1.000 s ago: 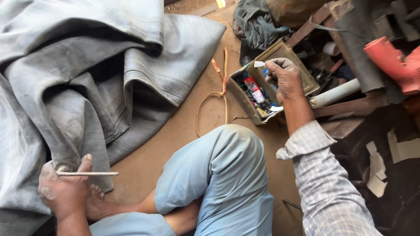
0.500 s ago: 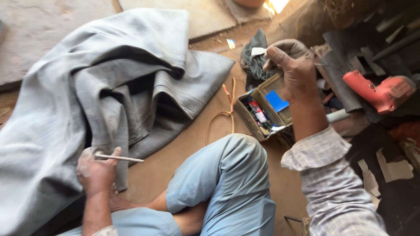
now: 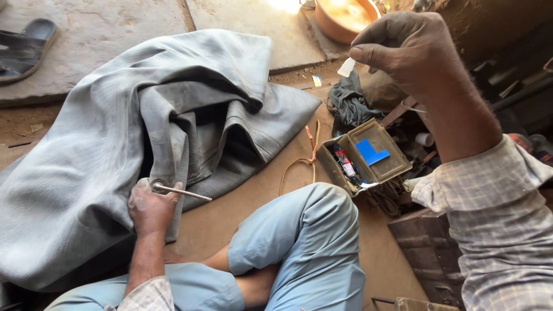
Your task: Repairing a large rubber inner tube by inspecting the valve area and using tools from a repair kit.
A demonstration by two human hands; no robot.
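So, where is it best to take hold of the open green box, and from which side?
Probably grip the green box by its long outer wall, coming from above on the side toward the right hand. The lid stands open and the inside is full of small things, so the rim is the free part. The knee crowds the near side.

Right hand [image 3: 412, 55] raised, fingers pinched; left hand [image 3: 151, 208] low, fist closed.
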